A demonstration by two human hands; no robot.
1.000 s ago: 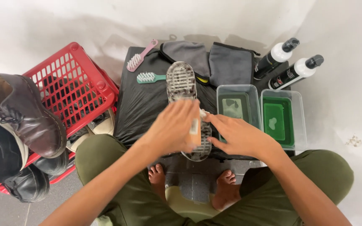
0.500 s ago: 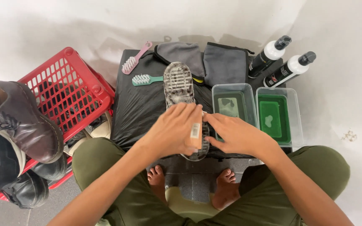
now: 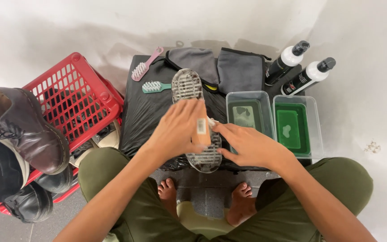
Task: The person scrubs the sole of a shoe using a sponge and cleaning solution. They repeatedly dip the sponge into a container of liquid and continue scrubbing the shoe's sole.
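Observation:
A grey shoe lies sole-up [image 3: 188, 85] on a black plastic-covered surface [image 3: 146, 116] in front of me. My left hand [image 3: 178, 130] presses a wooden-backed brush [image 3: 201, 130] down on the middle of the sole. My right hand [image 3: 247, 143] grips the shoe's right side near its heel end. The near end of the sole [image 3: 204, 159] sticks out below both hands.
A pink brush [image 3: 145, 65] and a teal brush [image 3: 155, 86] lie at the back left, with grey cloths [image 3: 220, 67] behind. Two clear tubs [image 3: 247, 112] [image 3: 297, 127] sit right, near two spray bottles [image 3: 307, 76]. A red basket [image 3: 75, 101] and dark shoes [image 3: 21, 130] stand left.
My left hand with the brush has slid a little along the sole toward its far end. My right hand keeps its hold on the shoe.

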